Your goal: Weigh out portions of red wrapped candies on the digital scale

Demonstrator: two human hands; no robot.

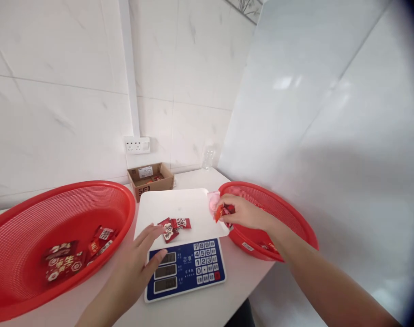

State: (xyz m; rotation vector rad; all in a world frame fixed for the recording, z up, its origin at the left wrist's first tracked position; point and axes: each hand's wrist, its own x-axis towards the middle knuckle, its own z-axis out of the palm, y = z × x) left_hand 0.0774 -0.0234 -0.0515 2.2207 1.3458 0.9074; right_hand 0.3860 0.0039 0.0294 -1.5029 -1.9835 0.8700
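Observation:
A digital scale (184,268) with a blue keypad and a white weighing tray (179,204) stands in the middle of the counter. Two red candy packets (174,227) lie on the tray's near edge. My left hand (139,263) lies open, its fingers stretched toward those packets and over the scale's displays. My right hand (243,212) is closed on several red candy packets (223,210) at the tray's right edge, above the rim of the right red basket (278,204).
A large red basket (57,200) at the left holds several red packets (74,256). A small cardboard box (151,179), a wall socket (137,145) and a clear glass (207,159) are at the back. A white panel stands along the right side.

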